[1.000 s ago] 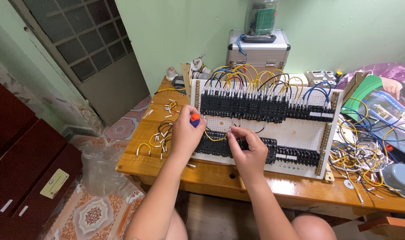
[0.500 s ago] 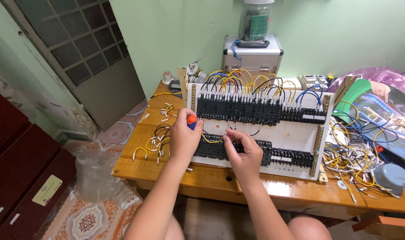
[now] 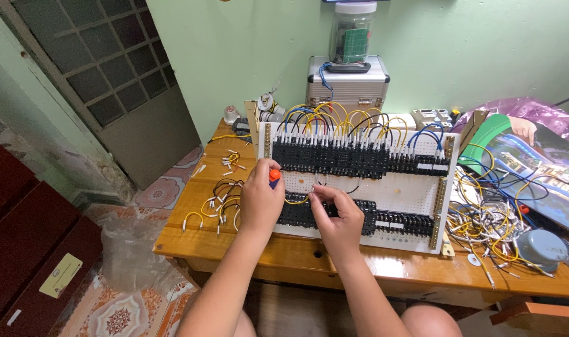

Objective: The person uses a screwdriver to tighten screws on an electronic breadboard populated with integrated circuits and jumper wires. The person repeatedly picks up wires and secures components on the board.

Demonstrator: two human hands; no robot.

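Head view, left hand (image 3: pixel 261 201) gripping screwdriver (image 3: pixel 274 178), right hand (image 3: pixel 337 215) near panel's (image 3: pixel 415 193) front edge

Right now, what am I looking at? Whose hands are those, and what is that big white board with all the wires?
The picture comes from a camera worn on a person's head, looking down at their own two hands. The left hand holds a small screwdriver with an orange handle. The right hand pinches a short yellow wire beside it. Both work at a white board lying on a wooden table. The board carries two rows of black connector blocks, with yellow, blue and black wires looping out of the top row. Loose wire pieces lie to the left, a tangled pile to the right, and a metal case stands behind.
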